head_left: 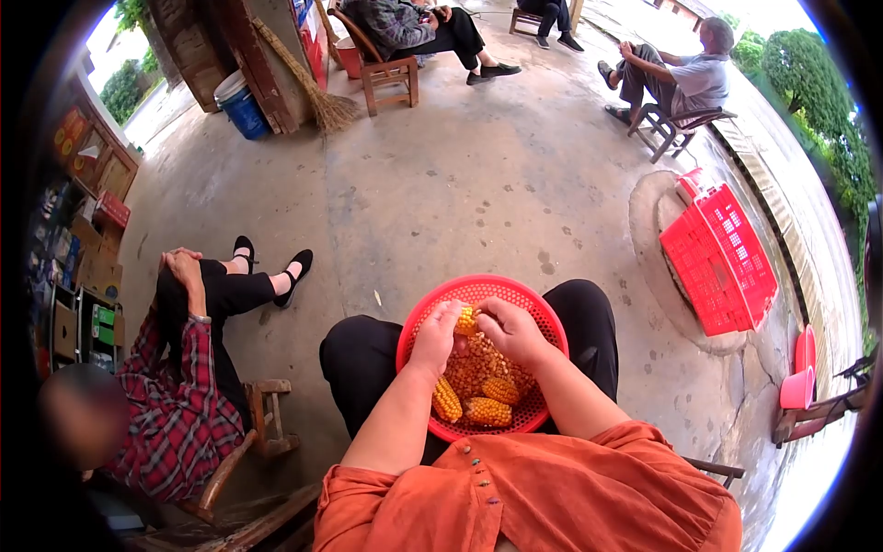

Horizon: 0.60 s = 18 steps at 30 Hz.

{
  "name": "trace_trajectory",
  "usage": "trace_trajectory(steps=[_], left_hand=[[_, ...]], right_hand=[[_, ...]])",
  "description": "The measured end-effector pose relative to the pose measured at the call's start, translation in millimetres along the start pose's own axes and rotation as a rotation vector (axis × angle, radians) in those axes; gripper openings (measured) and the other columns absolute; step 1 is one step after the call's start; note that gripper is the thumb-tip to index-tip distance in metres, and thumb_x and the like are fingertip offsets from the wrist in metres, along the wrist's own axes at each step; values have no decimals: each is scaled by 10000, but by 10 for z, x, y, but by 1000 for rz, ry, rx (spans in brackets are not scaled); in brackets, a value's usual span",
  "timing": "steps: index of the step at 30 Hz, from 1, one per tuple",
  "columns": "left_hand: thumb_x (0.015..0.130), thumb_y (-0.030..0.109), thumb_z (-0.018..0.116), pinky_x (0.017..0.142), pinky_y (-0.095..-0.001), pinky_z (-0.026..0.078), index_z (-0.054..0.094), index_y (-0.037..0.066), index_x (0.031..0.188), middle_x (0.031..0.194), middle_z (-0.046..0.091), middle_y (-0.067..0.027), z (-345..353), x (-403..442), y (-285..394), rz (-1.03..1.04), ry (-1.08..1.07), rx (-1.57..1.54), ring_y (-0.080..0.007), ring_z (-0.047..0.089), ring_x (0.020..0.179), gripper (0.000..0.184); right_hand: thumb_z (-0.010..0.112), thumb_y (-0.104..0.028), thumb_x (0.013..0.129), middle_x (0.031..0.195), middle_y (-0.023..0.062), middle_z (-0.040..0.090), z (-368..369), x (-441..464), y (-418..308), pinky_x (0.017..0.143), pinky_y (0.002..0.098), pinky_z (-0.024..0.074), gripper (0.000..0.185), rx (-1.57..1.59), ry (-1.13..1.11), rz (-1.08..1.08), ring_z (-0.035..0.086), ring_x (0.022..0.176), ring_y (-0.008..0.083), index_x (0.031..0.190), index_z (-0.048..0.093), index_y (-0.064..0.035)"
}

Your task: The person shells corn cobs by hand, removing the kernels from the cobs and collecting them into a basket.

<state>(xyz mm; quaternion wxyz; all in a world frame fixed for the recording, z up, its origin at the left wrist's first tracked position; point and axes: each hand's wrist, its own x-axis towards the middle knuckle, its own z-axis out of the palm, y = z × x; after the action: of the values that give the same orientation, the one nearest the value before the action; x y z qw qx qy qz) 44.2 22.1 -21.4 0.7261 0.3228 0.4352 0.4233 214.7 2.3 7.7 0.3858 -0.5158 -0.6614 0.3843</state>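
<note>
A round red plastic basket (pixel 416 317) with a perforated rim rests on my lap. Loose yellow kernels (pixel 478 363) cover its bottom, and several corn cobs (pixel 487 411) lie in the near part. Above the kernels, my left hand (pixel 438 339) is closed around one side of a corn cob (pixel 467 321). My right hand (pixel 509 328) grips the same cob from the other side, its fingers bent over the end. Part of that cob is hidden by my fingers.
On the left sits a person in a plaid shirt (pixel 198 386). Other people sit on chairs at the back. A red crate (pixel 722 253) stands on the concrete floor (pixel 441 202) to the right, with a pink basin (pixel 796 388) nearer. A broom (pixel 331 109) leans by a blue bucket (pixel 241 109).
</note>
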Motion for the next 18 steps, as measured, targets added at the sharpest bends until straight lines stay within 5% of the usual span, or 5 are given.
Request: trace_trajectory(steps=[12,18], left_hand=[[1020,309,502,459,-233,438,612,109,948,799,625,19,-34,23,-59,24,12,30,-85,536,571,239],[1015,322,511,454,-232,437,611,105,952,799,622,18,21,0,-22,-12,24,-16,-88,534,562,248]], right_hand=[[575,-199,933,913,223,633,37,2,-20,741,442,502,217,-200,-39,-4,632,883,397,1070,588,-32],[524,-202,969,883,190,635,71,6,191,777,389,500,208,16,12,151,645,867,331,1066,591,-31]])
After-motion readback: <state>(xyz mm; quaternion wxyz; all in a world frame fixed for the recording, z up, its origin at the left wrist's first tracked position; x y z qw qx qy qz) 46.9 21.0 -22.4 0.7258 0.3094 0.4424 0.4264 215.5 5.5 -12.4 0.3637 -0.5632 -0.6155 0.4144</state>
